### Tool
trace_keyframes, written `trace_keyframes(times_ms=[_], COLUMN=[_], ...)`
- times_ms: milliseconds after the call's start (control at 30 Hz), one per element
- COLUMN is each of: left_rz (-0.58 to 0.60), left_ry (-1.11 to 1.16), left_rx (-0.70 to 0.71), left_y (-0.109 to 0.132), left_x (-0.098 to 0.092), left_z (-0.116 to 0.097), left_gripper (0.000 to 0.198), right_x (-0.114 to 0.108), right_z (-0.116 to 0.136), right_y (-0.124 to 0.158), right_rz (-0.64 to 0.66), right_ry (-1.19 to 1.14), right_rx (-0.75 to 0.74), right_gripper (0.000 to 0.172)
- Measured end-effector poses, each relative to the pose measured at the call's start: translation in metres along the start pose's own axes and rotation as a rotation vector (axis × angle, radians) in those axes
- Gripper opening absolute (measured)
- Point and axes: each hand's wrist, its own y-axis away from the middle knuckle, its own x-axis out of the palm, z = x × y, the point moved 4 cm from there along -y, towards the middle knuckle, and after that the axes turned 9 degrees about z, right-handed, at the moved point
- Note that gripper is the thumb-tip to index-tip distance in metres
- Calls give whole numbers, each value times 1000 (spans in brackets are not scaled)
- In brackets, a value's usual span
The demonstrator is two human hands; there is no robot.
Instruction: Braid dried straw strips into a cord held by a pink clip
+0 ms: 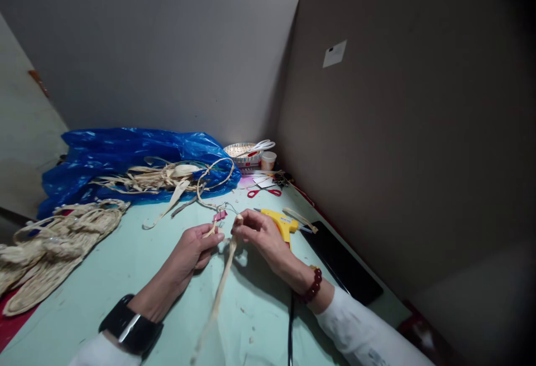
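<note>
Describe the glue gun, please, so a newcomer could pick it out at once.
On the pale green tabletop, find the right hand. The glue gun lies partly hidden behind it, towards the flat black object. Its body is bright yellow, unlike the red-handled scissors beyond.

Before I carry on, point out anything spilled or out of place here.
Pale fibre strips straggle off the blue plastic onto the table, and small scraps litter its near part, so it looks untidy. Nothing looks clearly damaged.
</note>
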Motion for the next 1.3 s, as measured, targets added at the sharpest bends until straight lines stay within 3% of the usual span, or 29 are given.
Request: trace_keyframes(times_ms=[167,333,467,567,667,733,800,900,967,1000,1167,1300], left_rz=[-6,45,62,84,107,120,130,123,98,83,16,13], left_ry=[-36,-81,-113,-127,-120,-98,-70,-69,-80,-86,-110,-94], left_rx=[0,-19,-39,-55,-66,-73,-77,-64,-52,-47,-38,-13], left_y=[-1,0,1,1,2,2,3,3,2,1,-2,-1], left_x=[-2,1,2,1,0,0,0,1,2,3,4,8], left_z=[2,0,-3,-4,-4,-3,-2,-1,0,1,0,-2], left_gripper=[29,26,25,26,26,25,26,25,23,22,15,11], right_x=[-27,-85,-118,-126,-133,-139,-139,-132,-124,-121,-97,-46], right_z=[38,98,156,184,177,153,116,53,26,20,40,62], right_y=[8,38,67,70,48,27,7,-8,-8,-7,-24,-67], right_rz=[-170,-536,-809,-881,-815,-731,-543,-102,115,165,153,184], right_ry=[-177,-283,-157,89,285,504,849,1139,1223,1265,1594,1687], right_rx=[-214,-429,-718,-848,-777,-572,-274,137,285,333,284,149], right_gripper=[14,11,9,8,4,9,12,19,29,31,34,33])
